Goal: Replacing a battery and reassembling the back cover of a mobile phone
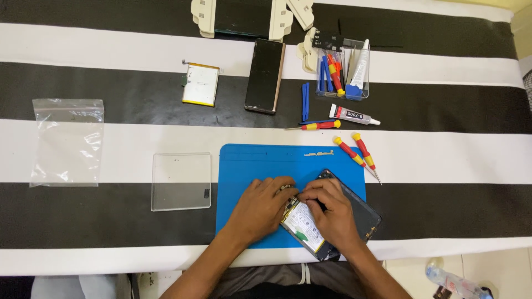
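Both down on the opened phone (pixel 354 213), left hand (pixel 260 207) pinching its top edge, right hand (pixel 330 213) pressing fingertips onto the battery (pixel 303 224). Under them, blue mat (pixel 249 166). Just beyond, two screwdrivers (pixel 357 155); farther out, glue tube (pixel 354 115), spare battery (pixel 200 84).
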